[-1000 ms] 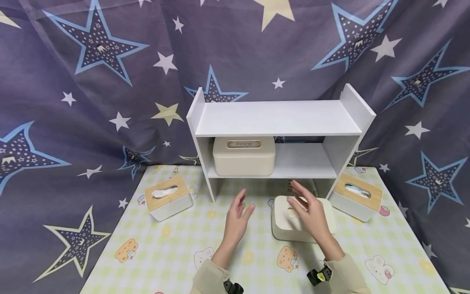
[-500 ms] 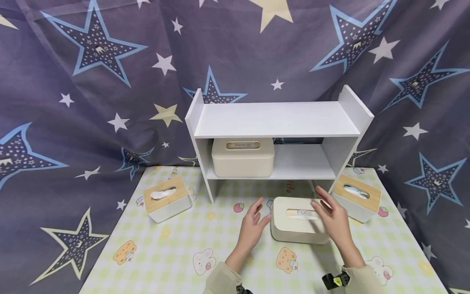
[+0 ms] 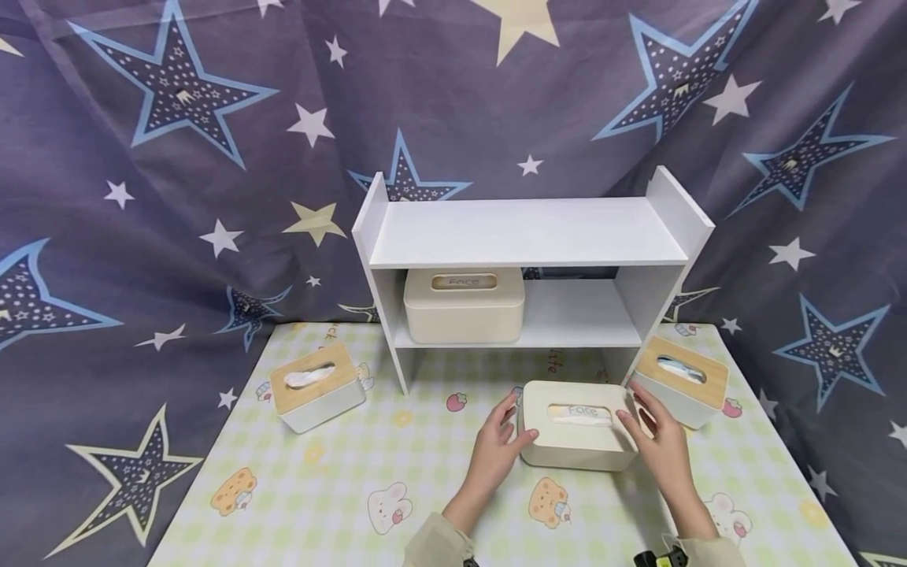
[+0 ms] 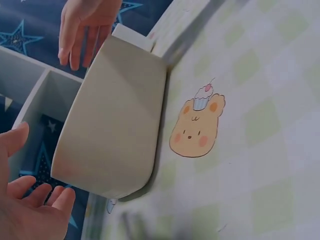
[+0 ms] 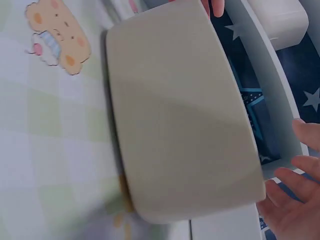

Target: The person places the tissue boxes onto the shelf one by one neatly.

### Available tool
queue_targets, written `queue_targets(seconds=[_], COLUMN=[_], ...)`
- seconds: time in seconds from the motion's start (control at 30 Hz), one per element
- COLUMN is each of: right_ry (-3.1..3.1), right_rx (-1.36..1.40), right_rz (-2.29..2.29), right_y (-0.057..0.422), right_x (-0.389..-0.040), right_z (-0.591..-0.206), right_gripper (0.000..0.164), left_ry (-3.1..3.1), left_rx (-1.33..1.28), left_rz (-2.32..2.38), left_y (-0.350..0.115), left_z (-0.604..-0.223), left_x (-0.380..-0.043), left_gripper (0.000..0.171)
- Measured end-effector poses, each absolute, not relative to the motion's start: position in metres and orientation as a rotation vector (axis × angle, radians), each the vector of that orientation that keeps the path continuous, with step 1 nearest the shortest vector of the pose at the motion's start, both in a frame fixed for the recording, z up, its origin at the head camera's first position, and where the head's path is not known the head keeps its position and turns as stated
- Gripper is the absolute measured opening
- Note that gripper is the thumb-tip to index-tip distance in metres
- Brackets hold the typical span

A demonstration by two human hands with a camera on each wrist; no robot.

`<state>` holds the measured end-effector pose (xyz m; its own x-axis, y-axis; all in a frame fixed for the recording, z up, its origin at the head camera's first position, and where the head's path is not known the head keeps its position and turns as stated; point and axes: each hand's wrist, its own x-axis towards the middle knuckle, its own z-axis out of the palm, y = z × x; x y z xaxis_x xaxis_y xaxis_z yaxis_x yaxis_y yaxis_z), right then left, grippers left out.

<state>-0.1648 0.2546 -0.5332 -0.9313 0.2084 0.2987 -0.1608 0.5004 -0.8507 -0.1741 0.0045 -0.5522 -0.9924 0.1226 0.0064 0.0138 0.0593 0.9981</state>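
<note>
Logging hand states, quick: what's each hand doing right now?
Left hand: open, at the left end of the cream box, holding nothing.
Right hand: open, at its right end, holding nothing; contact unclear.

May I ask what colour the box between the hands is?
The box is cream, clearest in the head view.

Tissue box on the table before the shelf (second box inside, at left)
</note>
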Motion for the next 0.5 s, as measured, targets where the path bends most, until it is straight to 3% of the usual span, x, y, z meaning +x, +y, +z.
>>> queue_targets(seconds=[0.5], right_ry=[-2.464], right_rx=[-0.162], right_rz=[1.491], right_y=[0.268], right_x=[-0.145], right_z=[-0.556], right_gripper=[0.058], left_ry=[2.235], left_rx=[0.145], left_rz=[2.052], left_y=[0.011], left_z=[-0.561], left_x=[-0.168], left_gripper=[0.073])
